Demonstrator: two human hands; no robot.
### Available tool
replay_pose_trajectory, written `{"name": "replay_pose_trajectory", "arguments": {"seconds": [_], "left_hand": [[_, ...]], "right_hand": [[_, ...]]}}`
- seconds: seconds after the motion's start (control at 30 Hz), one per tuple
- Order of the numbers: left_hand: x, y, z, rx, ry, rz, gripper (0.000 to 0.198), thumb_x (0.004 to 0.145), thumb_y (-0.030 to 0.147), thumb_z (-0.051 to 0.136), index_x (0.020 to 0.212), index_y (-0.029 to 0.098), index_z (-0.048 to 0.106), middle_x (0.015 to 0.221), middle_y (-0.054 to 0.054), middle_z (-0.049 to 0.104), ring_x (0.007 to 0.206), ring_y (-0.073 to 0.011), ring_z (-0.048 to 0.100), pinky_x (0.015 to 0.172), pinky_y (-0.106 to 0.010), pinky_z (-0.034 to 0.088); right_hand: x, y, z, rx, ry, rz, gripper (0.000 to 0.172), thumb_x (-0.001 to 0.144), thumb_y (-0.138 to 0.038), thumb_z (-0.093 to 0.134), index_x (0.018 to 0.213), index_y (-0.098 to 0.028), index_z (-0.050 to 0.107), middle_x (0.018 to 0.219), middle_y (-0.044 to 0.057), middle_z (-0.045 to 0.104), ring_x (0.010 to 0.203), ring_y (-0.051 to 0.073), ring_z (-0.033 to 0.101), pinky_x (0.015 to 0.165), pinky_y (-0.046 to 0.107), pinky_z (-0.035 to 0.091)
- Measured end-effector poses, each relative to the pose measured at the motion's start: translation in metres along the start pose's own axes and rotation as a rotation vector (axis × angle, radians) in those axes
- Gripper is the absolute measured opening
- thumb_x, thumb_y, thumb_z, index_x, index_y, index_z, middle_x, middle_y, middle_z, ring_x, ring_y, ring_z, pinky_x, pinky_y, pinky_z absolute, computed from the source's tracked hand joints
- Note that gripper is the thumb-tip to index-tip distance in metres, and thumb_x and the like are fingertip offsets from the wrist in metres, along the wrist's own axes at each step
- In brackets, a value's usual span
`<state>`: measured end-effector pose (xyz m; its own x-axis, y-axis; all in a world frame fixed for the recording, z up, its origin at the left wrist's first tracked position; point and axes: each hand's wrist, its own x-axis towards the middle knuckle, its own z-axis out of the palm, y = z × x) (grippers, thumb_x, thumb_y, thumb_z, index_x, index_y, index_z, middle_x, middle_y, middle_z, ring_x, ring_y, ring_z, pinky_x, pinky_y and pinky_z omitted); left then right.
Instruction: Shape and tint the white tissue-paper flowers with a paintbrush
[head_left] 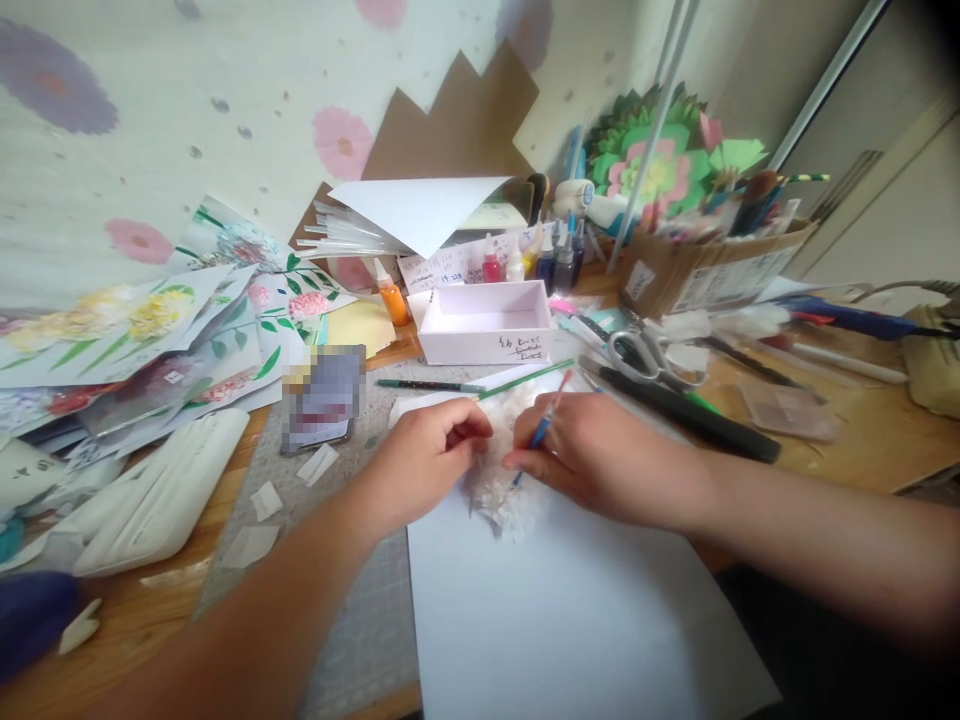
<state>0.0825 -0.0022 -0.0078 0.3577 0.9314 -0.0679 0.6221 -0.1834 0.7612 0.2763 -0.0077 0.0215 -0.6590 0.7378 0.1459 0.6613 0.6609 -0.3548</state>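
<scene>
A whitish, ruffled piece lies between my hands at the far end of a large white sheet. My right hand is closed round a thin blue tool, whose lower tip points down at the ruffled piece. On the left side of that piece, my left hand has its fingers curled together at the edge; what they pinch, if anything, is too small to make out.
Beyond the hands stands a white box with small bottles behind it. A phone and paper scraps lie left on the grey mat. Scissors and a black tool lie right, near a cardboard box.
</scene>
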Motion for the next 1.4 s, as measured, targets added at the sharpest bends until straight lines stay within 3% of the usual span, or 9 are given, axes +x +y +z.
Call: {"name": "replay_pose_trajectory", "arguments": {"seconds": [0.23,0.47,0.57,0.67,0.77,0.93,1.1,1.23,1.4], "left_hand": [[0.000,0.004,-0.007,0.120,-0.088,-0.014,0.012,0.081,0.022,0.049,0.080,0.022,0.061,0.077,0.003,0.062,0.072,-0.0136,0.055,0.061,-0.023,0.040],[-0.001,0.009,-0.017,0.158,-0.222,0.083,0.012,0.080,0.024,0.053,0.081,0.020,0.064,0.087,0.000,0.063,0.081,-0.0156,0.058,0.071,-0.025,0.043],[0.000,0.004,-0.023,0.133,-0.153,0.034,0.013,0.081,0.026,0.052,0.084,0.021,0.064,0.088,-0.001,0.064,0.082,-0.0163,0.059,0.071,-0.026,0.044],[-0.001,0.001,-0.032,0.165,0.046,-0.002,0.015,0.082,0.033,0.053,0.084,0.020,0.061,0.080,-0.001,0.063,0.074,-0.0159,0.057,0.065,-0.025,0.043],[-0.004,0.006,-0.035,0.261,0.078,0.074,0.016,0.082,0.034,0.053,0.085,0.020,0.061,0.085,-0.002,0.061,0.078,-0.0165,0.056,0.067,-0.025,0.045],[-0.011,0.019,-0.027,0.465,-0.211,0.318,0.024,0.081,0.029,0.056,0.104,0.028,0.063,0.115,-0.005,0.050,0.109,-0.0211,0.047,0.095,-0.035,0.039],[-0.009,0.017,-0.030,0.504,-0.247,0.305,0.019,0.083,0.026,0.054,0.096,0.027,0.067,0.111,-0.006,0.051,0.106,-0.0225,0.048,0.093,-0.038,0.041],[-0.012,0.021,-0.027,0.520,-0.220,0.317,0.029,0.082,0.027,0.055,0.111,0.030,0.060,0.114,-0.006,0.048,0.107,-0.0220,0.046,0.094,-0.037,0.040],[-0.016,0.028,-0.014,0.594,-0.316,0.332,0.041,0.078,0.023,0.060,0.116,0.038,0.055,0.116,-0.003,0.044,0.112,-0.0218,0.041,0.096,-0.037,0.036]], "right_hand": [[0.005,0.001,0.001,-0.066,-0.057,0.011,0.030,0.087,-0.037,0.050,0.081,-0.012,0.065,0.080,0.011,0.066,0.075,0.021,0.060,0.065,0.028,0.040],[-0.003,0.011,-0.002,0.268,0.147,0.031,0.028,0.085,-0.035,0.053,0.073,-0.013,0.063,0.066,0.005,0.064,0.061,0.013,0.056,0.059,0.024,0.039],[-0.011,0.021,-0.014,0.481,0.360,0.105,0.033,0.086,-0.035,0.050,0.065,-0.013,0.058,0.060,0.003,0.061,0.056,0.011,0.054,0.056,0.022,0.040],[-0.020,0.034,-0.024,0.567,0.496,0.114,0.032,0.086,-0.035,0.049,0.064,-0.014,0.057,0.061,0.002,0.060,0.057,0.011,0.055,0.057,0.022,0.042],[-0.030,0.045,-0.026,0.619,0.460,0.138,0.026,0.084,-0.036,0.052,0.072,-0.014,0.058,0.065,0.002,0.061,0.062,0.012,0.056,0.060,0.024,0.044],[-0.044,0.052,-0.023,0.648,0.310,0.117,0.020,0.083,-0.033,0.055,0.081,-0.014,0.061,0.077,0.004,0.062,0.073,0.014,0.057,0.067,0.026,0.046],[-0.052,0.059,-0.023,0.583,0.338,0.098,0.015,0.082,-0.028,0.056,0.082,-0.015,0.063,0.078,0.004,0.065,0.074,0.014,0.059,0.067,0.026,0.047],[-0.056,0.063,-0.026,0.582,0.381,0.120,0.013,0.082,-0.025,0.057,0.082,-0.014,0.064,0.079,0.004,0.065,0.074,0.013,0.059,0.067,0.024,0.047],[-0.060,0.064,-0.027,0.562,0.357,0.119,0.012,0.082,-0.023,0.057,0.083,-0.014,0.065,0.081,0.005,0.065,0.076,0.014,0.059,0.068,0.026,0.046]]}}
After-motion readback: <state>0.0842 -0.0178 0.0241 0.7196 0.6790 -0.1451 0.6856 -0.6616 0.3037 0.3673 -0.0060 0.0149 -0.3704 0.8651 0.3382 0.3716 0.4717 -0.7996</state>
